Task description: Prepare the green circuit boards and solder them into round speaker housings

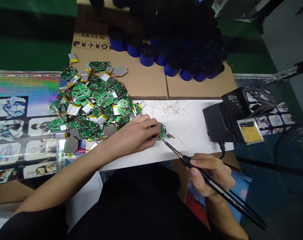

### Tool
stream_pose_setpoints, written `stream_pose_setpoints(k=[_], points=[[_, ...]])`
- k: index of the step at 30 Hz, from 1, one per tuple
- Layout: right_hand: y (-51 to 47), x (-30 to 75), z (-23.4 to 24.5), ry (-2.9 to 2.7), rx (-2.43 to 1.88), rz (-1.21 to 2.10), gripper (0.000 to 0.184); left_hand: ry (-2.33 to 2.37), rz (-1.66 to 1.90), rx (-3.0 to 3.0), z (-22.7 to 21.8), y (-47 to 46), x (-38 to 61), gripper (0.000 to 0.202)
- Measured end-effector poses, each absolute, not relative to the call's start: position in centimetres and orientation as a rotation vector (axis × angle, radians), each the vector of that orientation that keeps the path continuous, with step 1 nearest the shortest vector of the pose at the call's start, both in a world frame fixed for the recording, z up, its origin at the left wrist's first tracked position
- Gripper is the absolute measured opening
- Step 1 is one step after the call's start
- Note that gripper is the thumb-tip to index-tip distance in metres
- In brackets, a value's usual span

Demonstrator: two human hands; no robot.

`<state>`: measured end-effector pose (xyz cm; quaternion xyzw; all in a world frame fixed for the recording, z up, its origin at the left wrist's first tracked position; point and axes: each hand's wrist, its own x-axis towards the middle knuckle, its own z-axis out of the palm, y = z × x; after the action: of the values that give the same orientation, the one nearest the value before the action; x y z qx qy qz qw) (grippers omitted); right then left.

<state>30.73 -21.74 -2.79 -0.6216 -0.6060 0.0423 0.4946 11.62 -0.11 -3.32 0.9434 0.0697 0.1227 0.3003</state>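
Diagonally, the soldering iron points forward-left at a green circuit board.

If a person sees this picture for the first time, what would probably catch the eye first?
Probably the heap of green circuit boards with silver battery packs, left of centre. Next, the rows of blue cylinders on brown cardboard at the top. Then, near the middle, the right hand holds a soldering iron, its tip close to a board at the left hand.

Green floor (rather dim) beyond the white worktop, left and right.
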Motion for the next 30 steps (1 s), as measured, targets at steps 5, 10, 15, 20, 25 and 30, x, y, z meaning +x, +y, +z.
stream_pose_setpoints(k=[5,10,15,20,25,30], points=[[-22.8,31.1,-3.5,-1.149,-1.501,0.146,0.014,0.190,0.288,2.487,-2.9,-0.1,11.5,0.016],[-22.1,31.2,-4.5,-1.053,-1.526,0.128,0.030,0.210,0.271,2.497,-2.6,-0.2,11.5,0.014],[-20.6,31.7,-6.2,-0.935,-1.566,0.134,0.032,0.202,0.272,2.536,-2.3,-0.4,11.6,0.013],[-19.0,32.7,-7.8,-0.994,-1.555,0.096,0.035,0.224,0.307,2.561,-2.2,-0.7,11.8,0.012],[-17.9,33.3,-9.6,-1.023,-1.573,0.071,0.035,0.284,0.321,2.483,-1.8,-0.7,11.3,0.016],[-17.7,33.4,-10.3,-1.005,-1.557,0.137,0.031,0.332,0.310,2.502,-2.4,-0.7,11.3,0.061]])
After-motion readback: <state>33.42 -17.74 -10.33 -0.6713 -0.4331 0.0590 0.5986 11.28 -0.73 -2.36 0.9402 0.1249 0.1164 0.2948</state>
